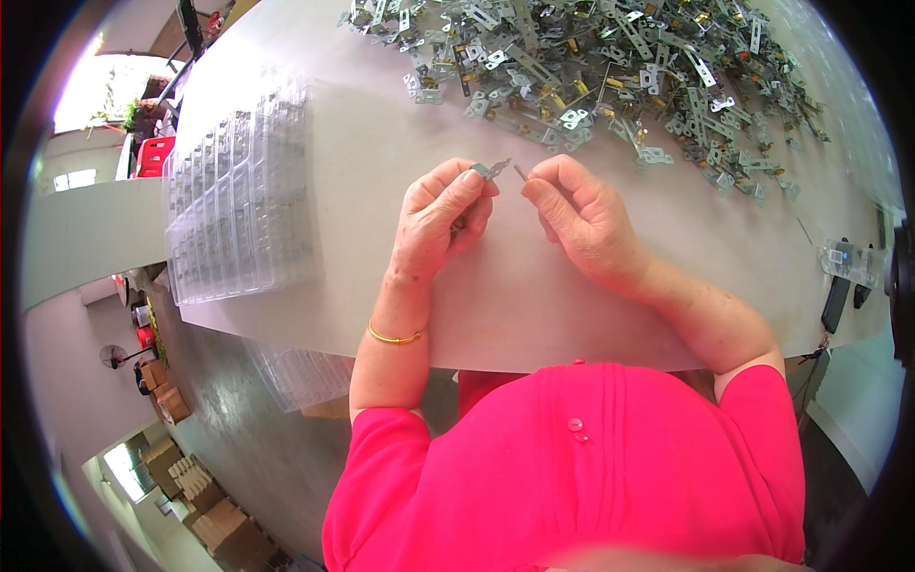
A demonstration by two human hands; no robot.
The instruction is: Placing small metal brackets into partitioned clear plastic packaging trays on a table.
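My left hand (443, 214) is closed, pinching a small stamped metal bracket (491, 171) between thumb and forefinger; more metal shows inside its curled fingers. Facing it, my right hand (581, 214) pinches a small thin metal piece (519, 173), whose exact kind is too small to make out. A narrow gap separates the two pieces. Both hands are held above the pale table, just short of a large heap of metal brackets (572, 71), many with brass-coloured parts.
At the left of the table (381, 114) stands a stack of clear plastic trays (238, 210) with small parts in rows. Black-handled tools (837, 291) and a small clear packet (848, 257) lie by the right edge. Cardboard boxes (224, 529) stand on the floor at lower left.
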